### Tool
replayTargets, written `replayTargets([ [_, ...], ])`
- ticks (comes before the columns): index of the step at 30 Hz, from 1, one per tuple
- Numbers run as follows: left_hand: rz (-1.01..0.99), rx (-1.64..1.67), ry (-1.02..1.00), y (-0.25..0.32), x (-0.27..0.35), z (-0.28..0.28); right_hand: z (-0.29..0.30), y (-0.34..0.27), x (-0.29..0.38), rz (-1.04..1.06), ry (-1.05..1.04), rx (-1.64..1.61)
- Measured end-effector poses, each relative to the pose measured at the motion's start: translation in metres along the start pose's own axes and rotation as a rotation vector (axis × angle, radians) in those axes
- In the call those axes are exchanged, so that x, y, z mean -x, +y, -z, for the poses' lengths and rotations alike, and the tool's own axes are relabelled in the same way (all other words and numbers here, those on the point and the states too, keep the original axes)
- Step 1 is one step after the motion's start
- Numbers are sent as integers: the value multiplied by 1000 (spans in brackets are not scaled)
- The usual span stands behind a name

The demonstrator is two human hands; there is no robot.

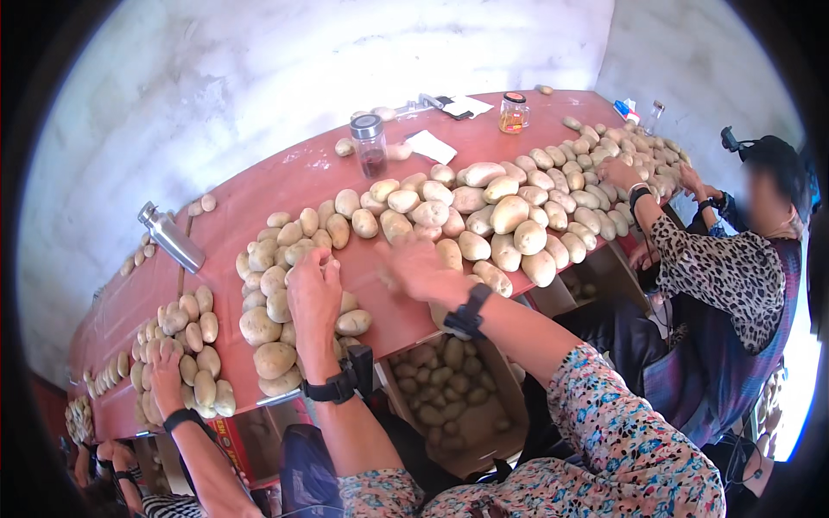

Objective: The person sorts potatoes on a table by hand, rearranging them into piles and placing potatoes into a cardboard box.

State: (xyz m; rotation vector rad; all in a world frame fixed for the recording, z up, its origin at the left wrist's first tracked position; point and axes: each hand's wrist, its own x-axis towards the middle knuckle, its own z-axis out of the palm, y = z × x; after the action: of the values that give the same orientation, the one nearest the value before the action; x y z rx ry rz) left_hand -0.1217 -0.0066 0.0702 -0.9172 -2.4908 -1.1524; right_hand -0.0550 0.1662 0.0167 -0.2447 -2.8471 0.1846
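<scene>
Many potatoes lie on a red table (363, 285) before me. My left hand (314, 291), fingers bent, is over the left pile of potatoes (259, 326); its fingertips are close together, and whether a potato is between them I cannot tell. My right hand (418, 269) is blurred, at the left edge of the larger potato heap (508, 215); something pale and smeared shows by its fingers, too blurred to name. Both wrists wear black straps. Below the table edge a cardboard box (505, 440) holds more potatoes.
A co-worker's hand (167, 379) rests on another potato pile at left; a person in leopard print (719, 278) reaches into the heap at right. Along the back stand a steel bottle (171, 238), a lidded jar (369, 147) and a glass mug (513, 115).
</scene>
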Motion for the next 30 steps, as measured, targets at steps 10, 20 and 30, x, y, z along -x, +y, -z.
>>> replayTargets([
  [10,5,-31,17,3,-1,-1,32,85,36,-192,211,8],
  [20,10,-113,198,-17,-7,23,48,61,42,-177,248,130],
  [30,-82,-446,-314,-29,14,-13,39,-86,162,341,-322,4],
])
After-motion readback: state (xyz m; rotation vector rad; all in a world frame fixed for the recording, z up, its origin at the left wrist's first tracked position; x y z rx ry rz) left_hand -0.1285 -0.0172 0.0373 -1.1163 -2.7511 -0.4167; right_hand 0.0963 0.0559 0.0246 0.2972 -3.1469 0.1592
